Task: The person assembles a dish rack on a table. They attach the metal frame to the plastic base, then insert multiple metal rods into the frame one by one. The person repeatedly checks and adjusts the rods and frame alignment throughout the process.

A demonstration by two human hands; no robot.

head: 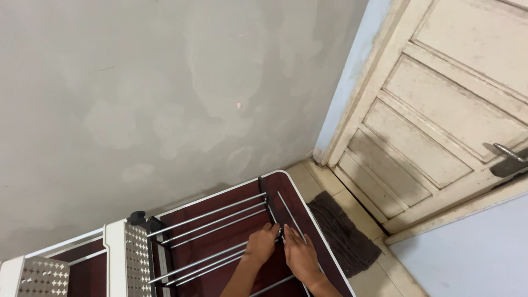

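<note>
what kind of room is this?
Probably a home interior, a corner by a doorway. Signs: a worn cream panelled door with a metal handle, a dark floor mat on tiles, and a dark red rack with metal rods against a patchy plastered wall.

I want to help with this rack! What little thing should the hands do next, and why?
Probably press that rod end into the dark side bar. Both the left hand and right hand meet at the end of one metal rod by the side bar, where the other rods already sit in line.
</note>
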